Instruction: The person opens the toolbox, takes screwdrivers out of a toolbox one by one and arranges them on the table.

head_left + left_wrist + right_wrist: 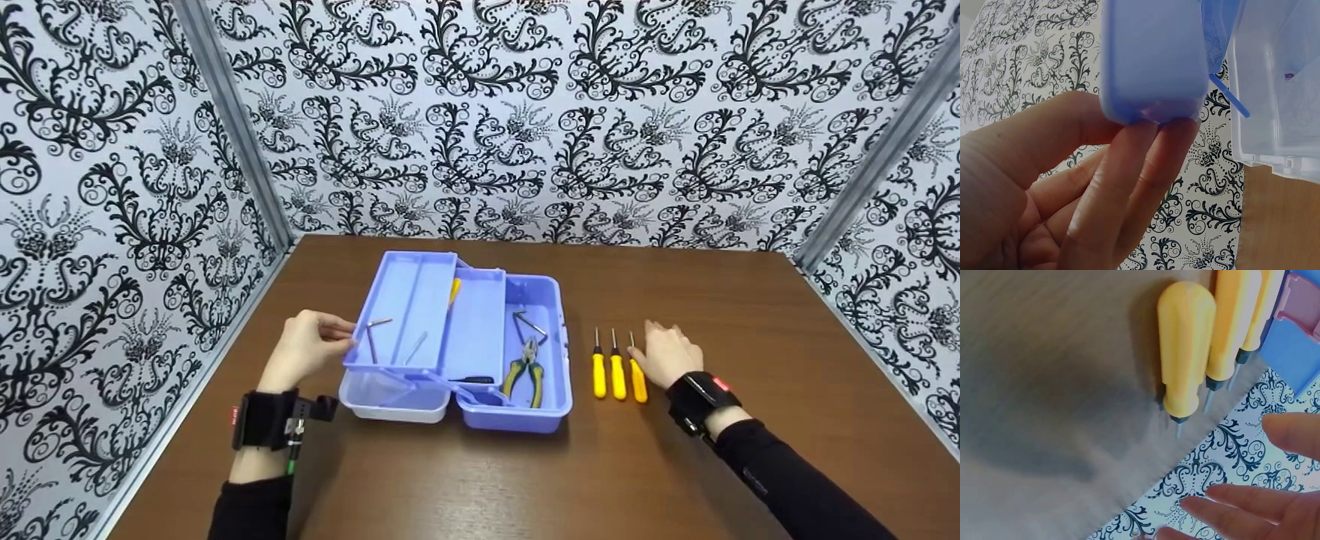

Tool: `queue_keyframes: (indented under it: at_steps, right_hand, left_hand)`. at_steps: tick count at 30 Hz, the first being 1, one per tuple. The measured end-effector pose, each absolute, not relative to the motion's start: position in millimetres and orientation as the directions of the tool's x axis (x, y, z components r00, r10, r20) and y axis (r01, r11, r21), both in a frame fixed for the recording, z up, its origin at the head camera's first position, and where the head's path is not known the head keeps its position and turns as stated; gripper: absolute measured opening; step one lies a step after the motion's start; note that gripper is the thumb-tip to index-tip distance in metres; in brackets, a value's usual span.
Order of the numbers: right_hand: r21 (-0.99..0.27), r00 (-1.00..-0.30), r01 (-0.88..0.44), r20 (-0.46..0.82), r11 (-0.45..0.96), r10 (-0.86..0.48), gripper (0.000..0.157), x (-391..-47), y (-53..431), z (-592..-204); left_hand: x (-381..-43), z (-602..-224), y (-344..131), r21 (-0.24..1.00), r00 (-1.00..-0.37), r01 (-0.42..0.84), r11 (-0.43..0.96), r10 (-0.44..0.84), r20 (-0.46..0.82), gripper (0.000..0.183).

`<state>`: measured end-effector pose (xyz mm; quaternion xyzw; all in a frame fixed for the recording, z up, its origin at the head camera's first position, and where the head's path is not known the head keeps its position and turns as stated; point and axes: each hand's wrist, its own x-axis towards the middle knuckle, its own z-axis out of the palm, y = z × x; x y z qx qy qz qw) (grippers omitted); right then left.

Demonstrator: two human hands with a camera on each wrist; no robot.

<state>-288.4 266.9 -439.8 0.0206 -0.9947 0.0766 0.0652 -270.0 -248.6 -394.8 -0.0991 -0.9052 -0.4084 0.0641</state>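
Observation:
My left hand (304, 349) pinches the outer corner of the upper tray (399, 292) of an opened lilac toolbox (517, 421). In the left wrist view, the fingertips meet the rounded end of this tray (1154, 62). My right hand (670, 354) is beside the rightmost of three yellow-handled screwdrivers (638, 381), its fingers extended and holding nothing. From the right wrist, that nearest screwdriver (1188, 343) lies apart from the fingers. An L-shaped hex key (372, 345) and a thin rod (415, 349) lie in the upper tray.
Pliers (535, 379) with green-yellow handles and another L-shaped key (532, 325) lie in the toolbox's bottom. A yellow handle (454, 289) and a black item (474, 380) show by the lower tray. The whitish lid (397, 414) hangs open leftward. Patterned walls (495, 135) surround the brown table (675, 277).

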Motion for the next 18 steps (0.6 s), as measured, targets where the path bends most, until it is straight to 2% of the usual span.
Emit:
queue_keyframes:
  at_steps: [5,11,18]
  right_hand:
    - [-0.140,-0.993,-0.048,0.112,0.989,-0.032,0.070,-292.3,263.7,-442.7]
    - [-0.157,-0.989,-0.110,0.116,0.981,-0.093,0.069,-294.1,260.2,-445.4]
    - [-0.184,-0.962,-0.237,0.184,0.954,-0.204,0.066,-300.9,245.2,-443.7]
  left_hand:
    - [-269.8,-394.5,-248.4,0.733,-0.974,0.226,0.641,0.127,0.190,0.021]
    - [-268.8,-393.8,-247.6,0.737,-0.975,0.222,0.639,0.130,0.181,0.022]
    - [-269.2,-394.1,-248.1,0.714,-0.970,0.238,0.659,0.128,0.205,0.021]
